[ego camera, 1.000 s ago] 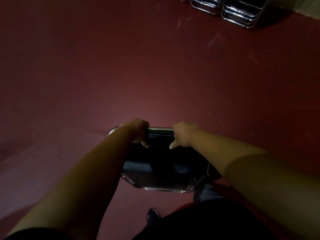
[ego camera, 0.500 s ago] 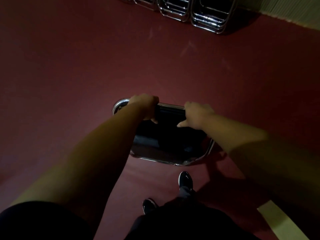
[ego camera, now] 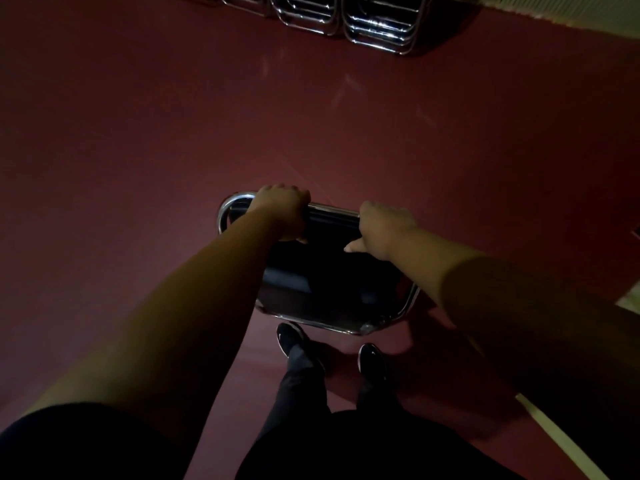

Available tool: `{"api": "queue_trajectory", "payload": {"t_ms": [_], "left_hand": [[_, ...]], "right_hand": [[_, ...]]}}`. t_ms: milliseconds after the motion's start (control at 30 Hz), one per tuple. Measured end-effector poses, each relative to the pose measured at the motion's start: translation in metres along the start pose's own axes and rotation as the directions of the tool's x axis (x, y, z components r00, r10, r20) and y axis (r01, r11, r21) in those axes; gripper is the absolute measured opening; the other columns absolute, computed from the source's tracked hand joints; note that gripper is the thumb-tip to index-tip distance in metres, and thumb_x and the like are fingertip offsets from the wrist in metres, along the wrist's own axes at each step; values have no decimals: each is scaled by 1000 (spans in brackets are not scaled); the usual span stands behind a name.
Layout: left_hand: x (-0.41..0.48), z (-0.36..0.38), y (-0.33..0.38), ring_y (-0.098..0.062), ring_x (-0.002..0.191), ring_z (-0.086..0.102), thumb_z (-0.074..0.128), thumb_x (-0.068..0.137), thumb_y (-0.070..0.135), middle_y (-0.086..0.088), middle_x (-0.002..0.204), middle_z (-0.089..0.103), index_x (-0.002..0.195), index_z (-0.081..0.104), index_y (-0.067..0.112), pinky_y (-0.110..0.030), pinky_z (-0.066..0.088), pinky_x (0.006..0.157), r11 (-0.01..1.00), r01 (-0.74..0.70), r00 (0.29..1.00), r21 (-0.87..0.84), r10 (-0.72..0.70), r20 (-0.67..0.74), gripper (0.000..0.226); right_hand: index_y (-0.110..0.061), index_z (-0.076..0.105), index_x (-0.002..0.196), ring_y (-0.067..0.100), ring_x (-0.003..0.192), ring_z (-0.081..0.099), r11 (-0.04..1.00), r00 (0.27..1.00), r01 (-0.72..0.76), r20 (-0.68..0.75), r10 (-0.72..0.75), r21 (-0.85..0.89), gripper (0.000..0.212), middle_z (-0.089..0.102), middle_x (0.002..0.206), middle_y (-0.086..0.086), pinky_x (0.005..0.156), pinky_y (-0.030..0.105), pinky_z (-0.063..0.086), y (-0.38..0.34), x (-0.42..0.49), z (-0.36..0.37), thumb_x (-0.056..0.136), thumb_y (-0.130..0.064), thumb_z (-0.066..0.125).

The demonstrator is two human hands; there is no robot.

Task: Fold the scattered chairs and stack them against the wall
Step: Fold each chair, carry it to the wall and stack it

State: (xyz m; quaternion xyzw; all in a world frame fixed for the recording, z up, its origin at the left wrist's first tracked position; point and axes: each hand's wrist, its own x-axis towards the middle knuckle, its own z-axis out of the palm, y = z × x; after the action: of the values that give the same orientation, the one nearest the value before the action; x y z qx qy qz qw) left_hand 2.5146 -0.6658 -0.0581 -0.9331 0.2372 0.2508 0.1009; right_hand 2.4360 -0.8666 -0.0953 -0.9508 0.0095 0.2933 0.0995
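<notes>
A folded chair [ego camera: 325, 292] with a chrome tube frame and a dark seat hangs in front of my legs, top rail away from me. My left hand [ego camera: 282, 211] grips the rail near its left corner. My right hand [ego camera: 382, 230] grips the same rail further right, thumb lying on the dark panel. A row of stacked folded chairs [ego camera: 377, 24] with shiny chrome frames stands at the far edge of the floor, against the wall.
Dark red floor [ego camera: 173, 133] lies open between me and the stacked chairs. A pale wall base [ego camera: 561, 12] runs along the top right. A light floor strip [ego camera: 561, 441] crosses the lower right. My two black shoes [ego camera: 372, 362] stand just behind the chair.
The stacked chairs have come nearer and lower in view as I walked toward them carrying the chair. Both hands keep the same grip on the rail.
</notes>
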Motion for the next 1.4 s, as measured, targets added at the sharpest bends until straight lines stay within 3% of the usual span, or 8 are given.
{"api": "queue_trajectory", "payload": {"t_ms": [200,367,567,800,900,1000,1200,1400], "left_hand": [[15,8,-51,-29,110,65,92,58,58,-1,117,71,119,64,28,-38,45,89,998,1,1000,-67,-1,3,73],[15,23,-127,-30,114,64,92,61,57,-1,122,70,126,62,27,-40,45,94,989,28,999,-148,-25,24,77],[10,42,-209,-30,112,66,89,63,66,0,125,68,128,59,28,-40,48,91,965,103,995,-241,-101,19,81],[24,50,-282,-33,111,65,92,50,67,-6,123,67,122,55,25,-45,55,95,921,274,952,-277,-220,210,91],[36,44,-296,-35,113,64,98,52,51,-11,126,64,130,51,19,-42,56,93,915,313,927,-252,-237,290,96],[65,37,-297,-35,110,66,99,59,35,-13,123,67,126,55,18,-41,57,89,891,394,893,-225,-313,322,82],[162,-20,-268,-33,117,64,96,63,25,-4,122,66,123,61,27,-44,53,87,862,471,824,-185,-355,443,69],[292,-128,-246,-33,116,63,94,67,22,-5,126,65,127,60,30,-44,52,86,911,390,860,-138,-307,407,68]], "right_hand": [[-13,49,128,33,111,62,999,999,-32,18,32,-28,83,63,124,11,93,44,44,-42,29,-11,78,-73,78],[-13,47,137,34,121,59,994,997,-46,61,52,-99,91,61,132,12,101,44,42,-114,67,-23,77,-72,79],[-14,48,138,33,125,58,975,996,21,91,0,-221,95,60,136,11,99,43,44,-188,117,-57,72,-72,84],[-14,45,142,31,132,54,944,986,145,123,-113,-296,98,57,141,10,107,43,40,-256,179,-80,73,-71,84],[-15,46,141,30,130,54,923,971,218,163,-174,-316,96,58,139,9,106,42,39,-266,207,-84,73,-70,84],[-16,48,138,30,126,57,907,949,292,213,-235,-302,92,60,135,8,103,43,40,-256,249,-98,73,-68,86],[-9,50,139,33,119,63,900,883,381,370,-288,-211,91,62,132,11,98,44,53,-185,327,-136,78,-70,80],[-6,53,141,31,113,62,933,883,338,384,-269,-125,90,60,128,10,99,47,56,-89,407,-217,84,-74,72]]}}
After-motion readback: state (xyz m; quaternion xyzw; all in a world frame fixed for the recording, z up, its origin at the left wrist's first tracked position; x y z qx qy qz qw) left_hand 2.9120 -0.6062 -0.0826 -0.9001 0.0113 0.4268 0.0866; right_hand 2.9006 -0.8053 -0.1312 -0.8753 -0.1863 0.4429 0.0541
